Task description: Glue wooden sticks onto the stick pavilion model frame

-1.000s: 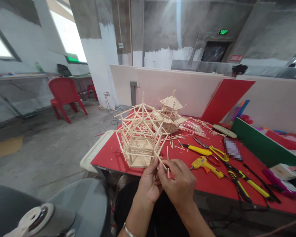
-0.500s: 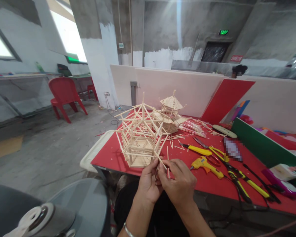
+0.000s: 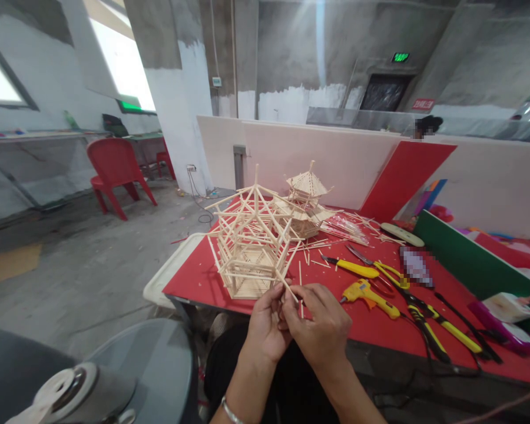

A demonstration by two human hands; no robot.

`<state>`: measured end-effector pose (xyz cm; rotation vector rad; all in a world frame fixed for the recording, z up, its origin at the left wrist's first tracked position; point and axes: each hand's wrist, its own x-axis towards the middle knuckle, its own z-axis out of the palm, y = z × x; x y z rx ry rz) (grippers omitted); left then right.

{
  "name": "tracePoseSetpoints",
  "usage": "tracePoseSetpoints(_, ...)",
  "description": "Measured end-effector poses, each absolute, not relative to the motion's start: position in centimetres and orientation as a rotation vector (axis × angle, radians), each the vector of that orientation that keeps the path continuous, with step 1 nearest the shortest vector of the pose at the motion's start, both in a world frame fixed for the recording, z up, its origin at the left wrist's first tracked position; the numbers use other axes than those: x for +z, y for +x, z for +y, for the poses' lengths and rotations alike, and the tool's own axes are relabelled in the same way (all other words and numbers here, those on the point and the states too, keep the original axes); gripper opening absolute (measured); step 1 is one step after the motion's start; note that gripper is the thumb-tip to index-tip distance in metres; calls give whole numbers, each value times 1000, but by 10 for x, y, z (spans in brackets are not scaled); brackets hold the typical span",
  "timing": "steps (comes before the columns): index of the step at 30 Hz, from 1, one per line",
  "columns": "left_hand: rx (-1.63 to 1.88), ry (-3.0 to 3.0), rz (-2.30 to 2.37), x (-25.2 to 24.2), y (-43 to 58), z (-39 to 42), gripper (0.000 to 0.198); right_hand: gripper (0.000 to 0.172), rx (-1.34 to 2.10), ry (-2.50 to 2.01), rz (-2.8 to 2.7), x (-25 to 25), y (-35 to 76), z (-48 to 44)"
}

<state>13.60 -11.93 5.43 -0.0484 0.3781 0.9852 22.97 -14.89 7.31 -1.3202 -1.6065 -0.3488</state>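
Far wall, seen over my remote feed: a lit green sign [image 3: 400, 57] glows above a dark doorway [image 3: 386, 93], and a red sign [image 3: 423, 104] bears pale characters at the doorway's right. Both are too small and blurred for me to read.

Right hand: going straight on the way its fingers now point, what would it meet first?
Most likely the left hand, whose fingertips sit close against those of the right hand; whether they already touch is hard to tell.
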Motion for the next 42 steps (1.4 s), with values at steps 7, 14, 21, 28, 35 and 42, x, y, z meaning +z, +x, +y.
tracePoseSetpoints(7,991,-64,405,54,137,-119,7,4,-352,-1325,-1602,73,230,-149)
tracePoseSetpoints(14,1008,-57,451,54,138,-120,8,6,-356,-1322,-1599,73,229,-148)
tracePoseSetpoints(21,1003,-56,464,51,138,-119,10,7,-352,-1322,-1604,73,229,-149)
tracePoseSetpoints(28,1010,-52,466,53,139,-119,10,6,-350,-1317,-1600,72,229,-148)
tracePoseSetpoints(35,1019,-56,484,52,138,-120,10,6,-361,-1323,-1597,72,229,-149)
tracePoseSetpoints(42,1019,-69,473,53,138,-120,14,7,-358,-1314,-1596,72,229,-149)
